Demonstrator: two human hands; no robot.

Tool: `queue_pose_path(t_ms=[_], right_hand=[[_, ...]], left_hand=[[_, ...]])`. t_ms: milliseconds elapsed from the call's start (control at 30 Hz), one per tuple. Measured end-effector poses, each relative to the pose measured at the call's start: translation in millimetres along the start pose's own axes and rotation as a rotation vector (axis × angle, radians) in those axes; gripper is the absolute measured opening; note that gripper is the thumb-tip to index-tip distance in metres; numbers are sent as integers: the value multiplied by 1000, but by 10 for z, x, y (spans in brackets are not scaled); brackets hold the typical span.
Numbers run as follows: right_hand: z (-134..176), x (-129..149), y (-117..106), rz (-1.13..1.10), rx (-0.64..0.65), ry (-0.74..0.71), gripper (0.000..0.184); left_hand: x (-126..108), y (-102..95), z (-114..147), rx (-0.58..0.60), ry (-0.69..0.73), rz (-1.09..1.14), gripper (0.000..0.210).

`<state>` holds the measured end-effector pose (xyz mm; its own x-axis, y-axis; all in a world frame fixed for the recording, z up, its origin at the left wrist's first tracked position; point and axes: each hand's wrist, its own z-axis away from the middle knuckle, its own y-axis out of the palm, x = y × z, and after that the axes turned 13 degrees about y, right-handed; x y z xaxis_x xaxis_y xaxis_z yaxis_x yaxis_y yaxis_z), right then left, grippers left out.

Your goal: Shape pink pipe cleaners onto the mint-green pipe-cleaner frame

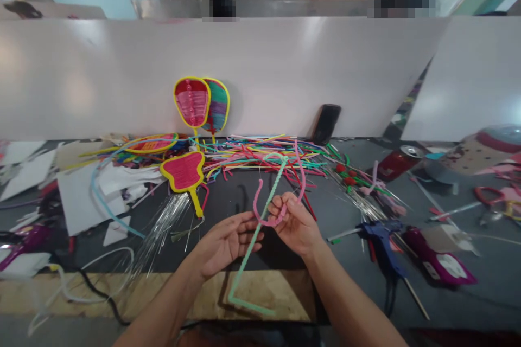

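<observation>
My right hand is closed on a pink pipe cleaner, which curves into a wide U with one end rising past my fingers. A mint-green pipe cleaner with a twisted stem slants across the pink one. Its lower end is bent sideways toward me, and its top meets a small loop near the pile. My left hand is open, palm turned inward, its fingertips close to the green stem and the pink curve. Whether those fingertips touch either one I cannot tell.
Several coloured pipe cleaners lie along the white partition. Fan-shaped pieces stand and lie at left. A phone leans at the back. At right are a can, a blue glue gun and scissors.
</observation>
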<state>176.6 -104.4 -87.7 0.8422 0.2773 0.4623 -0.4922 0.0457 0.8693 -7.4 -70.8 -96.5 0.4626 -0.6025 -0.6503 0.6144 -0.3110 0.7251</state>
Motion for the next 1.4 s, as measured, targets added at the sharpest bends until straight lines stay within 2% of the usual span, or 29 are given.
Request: queue_pose_path(t_ms=[67, 200, 367, 500, 733, 867, 967, 1167, 1400], right_hand=[[2, 19, -7, -8, 0, -24, 18], [-4, 5, -22, 40, 38, -24, 18], [-32, -71, -60, 191, 107, 43, 18], [-69, -66, -106, 254, 44, 23, 18], [-97, -146, -128, 197, -17, 102, 17], [-121, -209, -145, 172, -42, 96, 17], [-136, -229, -146, 193, -72, 113, 22], [-142, -248, -144, 187, -149, 93, 32], [-129, -237, -203, 276, -213, 61, 13]], left_hand=[[-44, -4, 22, 36, 51, 61, 31], [-100, 24, 81, 41, 105, 102, 10], [-57, 157, 11, 62, -17, -88, 14], [-46, 171, -97, 79, 5, -213, 20], [-108, 64, -204, 192, -93, -157, 14], [-71, 60, -287, 213, -141, -178, 22], [-34, 46, -313, 236, -120, -164, 29], [-62, -15, -307, 226, -42, -253, 28], [-154, -140, -336, 173, 51, -345, 27]])
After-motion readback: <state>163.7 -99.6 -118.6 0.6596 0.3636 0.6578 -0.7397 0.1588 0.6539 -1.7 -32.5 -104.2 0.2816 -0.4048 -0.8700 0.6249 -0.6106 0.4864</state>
